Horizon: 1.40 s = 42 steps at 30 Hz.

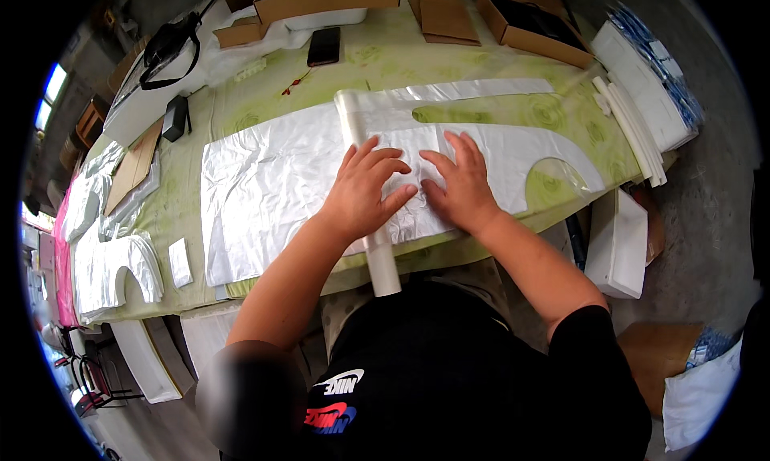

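A thin, shiny white plastic sheet [257, 172] lies spread on the table, wrinkled, with rounded cut-outs and long strips at its right end. A pale cardboard-like tube [383, 267] lies crosswise over the sheet, its near end sticking out past the table edge towards me. My left hand [365, 187] is over the middle of the tube, palm down, with fingers apart; it hides part of the tube. Just right of it, my right hand [461, 182] rests on the sheet, fingers spread and slightly bent. Neither hand grips anything that I can see.
A green patterned cloth [321, 84] covers the table. Farther back are a phone [324, 46], a cardboard box [533, 28] and a black strap [172, 56]. Folded white plastic pieces [120, 272] lie at the left, beside a small white packet [180, 262]. White rods [634, 132] lie at the right edge.
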### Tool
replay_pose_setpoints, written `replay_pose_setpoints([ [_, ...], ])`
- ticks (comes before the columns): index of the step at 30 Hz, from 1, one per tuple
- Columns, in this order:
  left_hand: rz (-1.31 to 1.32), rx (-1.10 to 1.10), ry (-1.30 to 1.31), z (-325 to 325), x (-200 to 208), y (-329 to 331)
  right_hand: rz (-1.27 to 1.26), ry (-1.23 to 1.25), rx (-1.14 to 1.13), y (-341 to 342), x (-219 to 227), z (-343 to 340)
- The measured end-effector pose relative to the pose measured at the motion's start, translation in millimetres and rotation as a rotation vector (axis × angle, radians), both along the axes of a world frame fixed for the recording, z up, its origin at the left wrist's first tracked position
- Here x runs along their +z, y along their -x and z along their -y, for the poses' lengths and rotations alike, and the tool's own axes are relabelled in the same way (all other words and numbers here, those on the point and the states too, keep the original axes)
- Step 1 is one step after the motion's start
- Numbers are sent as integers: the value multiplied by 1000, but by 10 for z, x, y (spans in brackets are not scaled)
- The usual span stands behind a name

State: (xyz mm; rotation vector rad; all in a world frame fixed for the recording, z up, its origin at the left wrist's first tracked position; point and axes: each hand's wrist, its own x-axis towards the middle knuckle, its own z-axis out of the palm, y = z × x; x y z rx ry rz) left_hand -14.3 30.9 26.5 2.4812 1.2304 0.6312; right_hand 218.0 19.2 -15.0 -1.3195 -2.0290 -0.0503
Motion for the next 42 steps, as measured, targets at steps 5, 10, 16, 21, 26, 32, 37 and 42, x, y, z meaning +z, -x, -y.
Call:
replay_pose_setpoints([
  [5,5,76,48,177,-129,364,150,248,-97,90,93,-436],
  [10,45,144,70,266,-206,558,244,275,-55,369,195,-722],
  [16,69,147,69,240,-243,602,372,432,-94,980,258,-1052],
  [21,90,170,76,258,-257,627,477,693,-595,75,395,-1594],
  [26,109,184,84,286,-242,614,172,831,-1285,-1909,696,-1427],
  [32,110,174,45,296,-253,624,254,549,-1176,-2555,585,-1071],
  [37,99,177,26,298,-256,633,292,114,-306,-1142,110,-728],
  [42,136,179,21,272,-315,675,306,664,-257,13,349,-713],
])
